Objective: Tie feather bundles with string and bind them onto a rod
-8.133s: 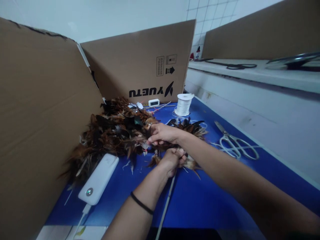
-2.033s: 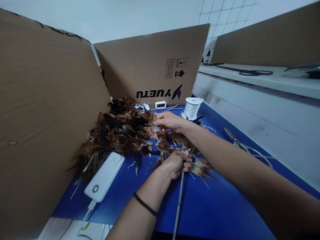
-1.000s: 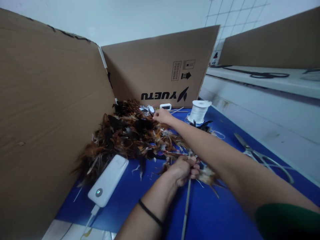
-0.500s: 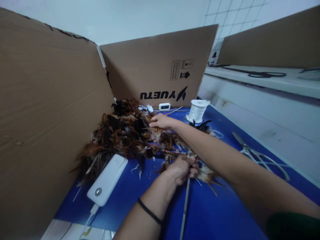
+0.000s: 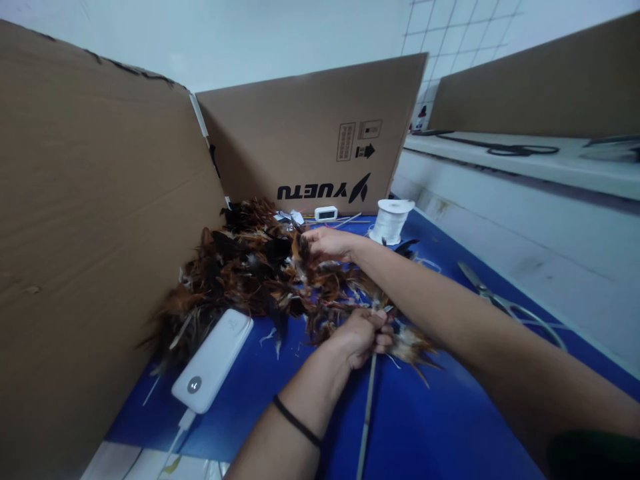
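Observation:
My left hand (image 5: 364, 337) is closed around a thin stick (image 5: 367, 413), which runs down toward the front of the table. Brown and pale feathers (image 5: 413, 347) stick out beside that fist, on its right. Farther back, my right hand (image 5: 330, 244) reaches over a large heap of brown and black feathers (image 5: 240, 267). Its fingers are closed on a tuft of feathers (image 5: 300, 252) at the heap's right side. The fingertips are partly hidden among the feathers.
A white power bank (image 5: 213, 363) with a cable lies left on the blue table (image 5: 425, 427). A white spool (image 5: 391, 223) and a small white display (image 5: 326, 213) stand at the back. Scissors (image 5: 493, 293) lie right. Cardboard walls (image 5: 300, 133) enclose the left and back.
My right hand has closed on a tuft of feathers and drawn it slightly up from the heap. My left hand keeps its hold on the stick. The view has shifted slightly.

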### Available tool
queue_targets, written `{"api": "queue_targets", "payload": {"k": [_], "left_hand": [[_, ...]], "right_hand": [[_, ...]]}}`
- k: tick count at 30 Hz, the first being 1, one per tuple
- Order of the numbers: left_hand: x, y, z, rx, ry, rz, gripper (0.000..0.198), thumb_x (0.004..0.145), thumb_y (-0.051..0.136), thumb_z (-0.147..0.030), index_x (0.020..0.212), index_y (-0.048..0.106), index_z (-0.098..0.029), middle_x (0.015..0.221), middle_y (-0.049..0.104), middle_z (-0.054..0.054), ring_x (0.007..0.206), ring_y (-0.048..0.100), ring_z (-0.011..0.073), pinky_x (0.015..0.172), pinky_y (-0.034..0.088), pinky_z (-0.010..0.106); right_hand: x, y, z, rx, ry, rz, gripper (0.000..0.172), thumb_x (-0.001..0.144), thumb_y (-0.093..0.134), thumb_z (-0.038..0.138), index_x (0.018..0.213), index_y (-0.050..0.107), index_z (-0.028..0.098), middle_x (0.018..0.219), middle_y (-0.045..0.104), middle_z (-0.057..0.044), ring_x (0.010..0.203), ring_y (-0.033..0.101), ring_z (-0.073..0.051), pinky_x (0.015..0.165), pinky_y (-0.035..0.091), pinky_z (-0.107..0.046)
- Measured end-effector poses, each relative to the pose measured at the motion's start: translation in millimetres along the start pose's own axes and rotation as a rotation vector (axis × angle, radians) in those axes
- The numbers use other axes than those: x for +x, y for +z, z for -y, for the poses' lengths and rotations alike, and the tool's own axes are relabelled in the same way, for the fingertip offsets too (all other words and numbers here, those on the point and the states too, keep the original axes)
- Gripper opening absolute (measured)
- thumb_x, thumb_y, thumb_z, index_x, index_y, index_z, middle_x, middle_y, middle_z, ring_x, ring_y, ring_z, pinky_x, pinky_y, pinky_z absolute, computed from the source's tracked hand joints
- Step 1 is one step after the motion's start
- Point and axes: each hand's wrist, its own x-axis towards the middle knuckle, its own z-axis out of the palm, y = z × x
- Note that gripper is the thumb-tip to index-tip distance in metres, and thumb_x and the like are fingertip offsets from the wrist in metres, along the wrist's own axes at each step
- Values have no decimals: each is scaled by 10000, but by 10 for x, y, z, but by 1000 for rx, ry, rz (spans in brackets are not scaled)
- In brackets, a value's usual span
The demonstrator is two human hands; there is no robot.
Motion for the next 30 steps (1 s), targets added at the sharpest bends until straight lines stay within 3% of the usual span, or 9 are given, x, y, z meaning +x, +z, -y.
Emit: {"api": "queue_targets", "payload": {"k": [4,8,10,14,18,23,30], "left_hand": [[-2,0,1,13,1,1,279,761,553,-308,637,350,-161,519,330,-65,362,243,4,379,129,166],[7,-1,2,2,-6,8,264,771,533,-279,633,339,-163,523,325,-63,360,238,2,378,114,166],[5,3,-5,-8,-8,17,258,778,520,-268,633,334,-164,520,318,-66,356,226,-1,380,101,167],[-17,27,-25,-2,-21,8,209,777,509,-254,658,365,-159,514,324,-66,356,228,4,381,105,169],[-24,55,-25,30,-5,-44,148,728,481,-156,644,358,-160,520,356,-52,351,246,9,381,114,173],[-23,66,-19,23,25,-73,117,679,495,-128,673,383,-162,512,351,-59,357,249,12,385,119,168],[-17,33,-22,7,-17,3,234,758,541,-260,651,356,-162,511,324,-68,358,231,2,378,107,165]], "right_hand": [[39,22,-40,-152,2,-135,241,626,579,15,826,558,148,898,628,-46,676,616,-124,544,506,-214],[57,6,-50,-618,-46,-287,280,649,535,5,886,607,134,922,638,-64,710,610,-137,560,475,-201],[30,15,-48,-851,-113,-211,265,639,543,19,852,646,140,841,658,-41,731,609,-139,604,454,-190],[-68,161,-75,-1128,-136,149,247,614,588,82,821,684,178,780,675,-9,719,608,-137,607,415,-183],[-125,397,-171,-1348,-158,217,345,629,569,99,939,668,212,886,672,-41,805,601,-176,620,394,-213],[-78,471,-273,-1389,-262,237,222,662,560,132,849,673,170,832,669,-65,774,589,-174,642,387,-229],[-108,208,-144,-963,-307,73,114,637,586,150,733,647,141,686,636,2,626,555,-102,596,385,-189]]}}
